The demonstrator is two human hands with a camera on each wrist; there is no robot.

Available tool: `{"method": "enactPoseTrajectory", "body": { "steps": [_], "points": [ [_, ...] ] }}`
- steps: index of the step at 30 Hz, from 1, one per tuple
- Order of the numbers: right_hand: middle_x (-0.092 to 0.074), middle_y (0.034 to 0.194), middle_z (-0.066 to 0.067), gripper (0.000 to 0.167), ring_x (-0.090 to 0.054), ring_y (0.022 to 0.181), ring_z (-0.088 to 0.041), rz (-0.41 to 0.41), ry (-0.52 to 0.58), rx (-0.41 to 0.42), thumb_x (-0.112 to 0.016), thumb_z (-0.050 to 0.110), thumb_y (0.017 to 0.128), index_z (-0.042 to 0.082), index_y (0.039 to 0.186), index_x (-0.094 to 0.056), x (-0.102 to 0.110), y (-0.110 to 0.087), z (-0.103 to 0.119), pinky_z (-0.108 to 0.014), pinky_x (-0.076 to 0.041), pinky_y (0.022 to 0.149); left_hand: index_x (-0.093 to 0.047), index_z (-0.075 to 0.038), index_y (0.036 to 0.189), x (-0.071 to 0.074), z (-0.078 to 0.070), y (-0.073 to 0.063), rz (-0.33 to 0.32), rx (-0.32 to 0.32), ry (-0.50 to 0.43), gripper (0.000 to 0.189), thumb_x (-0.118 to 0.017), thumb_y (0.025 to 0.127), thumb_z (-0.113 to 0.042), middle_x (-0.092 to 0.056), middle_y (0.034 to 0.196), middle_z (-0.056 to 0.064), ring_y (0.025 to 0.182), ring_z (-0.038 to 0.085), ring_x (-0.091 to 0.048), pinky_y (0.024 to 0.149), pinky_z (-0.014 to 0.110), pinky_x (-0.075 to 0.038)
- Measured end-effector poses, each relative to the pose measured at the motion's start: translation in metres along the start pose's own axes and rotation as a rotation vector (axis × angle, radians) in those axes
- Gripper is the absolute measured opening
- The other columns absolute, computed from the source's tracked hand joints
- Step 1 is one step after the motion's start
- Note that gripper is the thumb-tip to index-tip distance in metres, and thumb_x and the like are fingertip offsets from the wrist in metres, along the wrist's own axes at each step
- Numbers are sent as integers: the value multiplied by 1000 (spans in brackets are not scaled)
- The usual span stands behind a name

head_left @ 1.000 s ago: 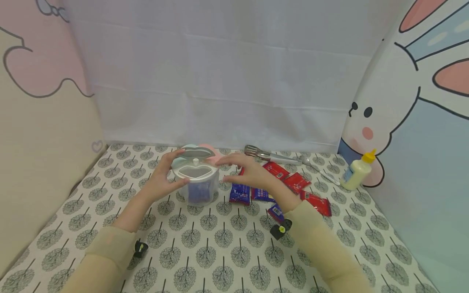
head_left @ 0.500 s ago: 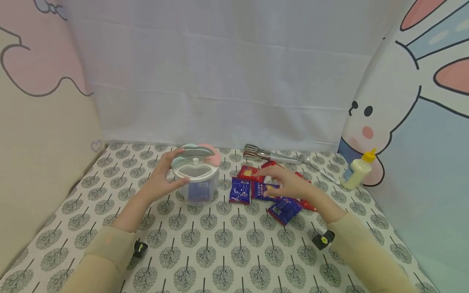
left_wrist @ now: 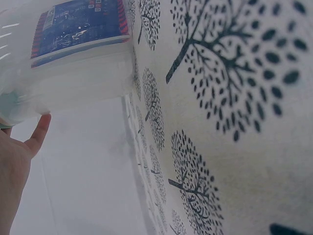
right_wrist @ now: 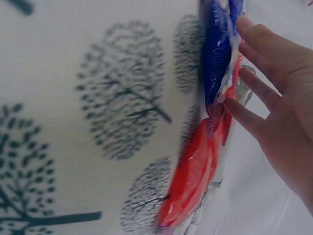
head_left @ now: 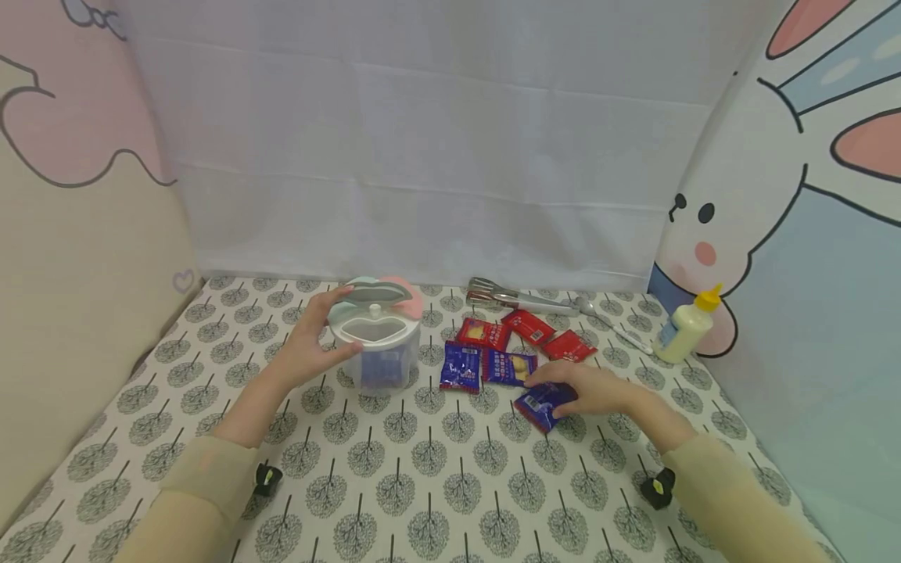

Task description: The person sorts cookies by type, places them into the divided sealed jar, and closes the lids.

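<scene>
My left hand (head_left: 307, 344) grips the rim of a clear snack container (head_left: 401, 371), its thumb on the near side and fingers at the far left. The white lid has a grey flap (head_left: 380, 292) raised behind a lens-shaped opening, with pink and pale green sections at the back. Through the clear wall shows a blue packet (left_wrist: 80, 27). My right hand (head_left: 591, 389) reaches over the nearest blue snack packet (head_left: 540, 407), thumb at its near edge and fingers across its top. In the right wrist view the fingers (right_wrist: 259, 88) are fairly straight, tips at the packet.
Beside the container lie two more blue packets (head_left: 461, 367) and several red packets (head_left: 529, 327). Tongs (head_left: 521, 301) and a long spoon (head_left: 612, 327) lie behind them. A glue bottle (head_left: 683, 335) with a yellow cap stands at the right, near the cloth wall.
My right hand has left the container, moved right and toward me, and come down over the nearest blue packet. The left hand keeps its grip on the container.
</scene>
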State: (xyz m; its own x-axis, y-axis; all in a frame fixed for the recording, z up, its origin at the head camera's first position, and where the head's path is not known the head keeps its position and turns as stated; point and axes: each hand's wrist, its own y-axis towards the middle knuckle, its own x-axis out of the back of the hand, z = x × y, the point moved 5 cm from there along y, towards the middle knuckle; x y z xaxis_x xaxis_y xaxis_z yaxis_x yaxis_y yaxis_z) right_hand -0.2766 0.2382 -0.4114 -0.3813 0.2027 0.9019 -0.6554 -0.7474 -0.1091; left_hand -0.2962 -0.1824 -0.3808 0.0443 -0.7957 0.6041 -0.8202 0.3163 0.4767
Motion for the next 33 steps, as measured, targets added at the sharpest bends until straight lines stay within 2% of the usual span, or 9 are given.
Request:
{"method": "enactPoseTrajectory", "body": {
  "steps": [4,10,17,21,26,29,33],
  "points": [
    [-46,142,-10,60,-40,131,-35,27,-21,-20,-72,15,81,22,136,-51,-9,-3,-8,-56,-36,105,-26,-32,147,0,-1,0,2,-9,-4,89,-78,75,-23,-36,143,10,124,34,-42,96,55,-45],
    [-49,140,-9,58,-42,130,-34,23,-31,-40,-74,17,80,25,134,-53,-12,-2,-9,-54,-37,106,-27,-31,147,0,-2,1,1,-24,-12,89,-78,75,-20,-35,143,10,124,32,-40,95,54,-45],
    [-55,128,-8,57,-51,119,-32,-5,-114,-54,-77,20,78,24,131,-56,-11,3,-5,-54,-45,97,-26,-32,147,0,-4,1,14,-2,-25,89,-79,76,-21,-33,145,9,126,32,-39,97,55,-44],
    [-56,123,-6,60,-53,115,-30,-10,-92,-53,-78,20,77,21,132,-54,-12,6,-3,-52,-47,95,-26,-33,147,1,-4,1,25,19,-23,89,-78,76,-22,-32,146,10,126,33,-39,98,54,-43],
    [-54,129,-9,60,-51,120,-33,-18,-51,-74,-77,22,78,23,133,-52,-11,7,-1,-51,-46,97,-26,-31,147,1,-5,1,25,18,-25,89,-78,75,-22,-33,144,11,125,33,-40,97,54,-43],
    [-55,130,-7,51,-51,120,-33,-53,-40,-62,-75,22,80,26,126,-56,-6,9,3,-52,-46,97,-26,-32,147,1,-4,1,21,11,-30,90,-79,75,-21,-33,145,10,125,32,-40,97,53,-44],
    [-58,124,-2,42,-53,117,-29,-130,-45,1,-75,21,80,26,119,-59,4,12,11,-51,-48,95,-26,-33,147,1,-3,1,17,9,-35,89,-79,75,-20,-32,145,9,125,31,-39,97,51,-44]
  ]
}}
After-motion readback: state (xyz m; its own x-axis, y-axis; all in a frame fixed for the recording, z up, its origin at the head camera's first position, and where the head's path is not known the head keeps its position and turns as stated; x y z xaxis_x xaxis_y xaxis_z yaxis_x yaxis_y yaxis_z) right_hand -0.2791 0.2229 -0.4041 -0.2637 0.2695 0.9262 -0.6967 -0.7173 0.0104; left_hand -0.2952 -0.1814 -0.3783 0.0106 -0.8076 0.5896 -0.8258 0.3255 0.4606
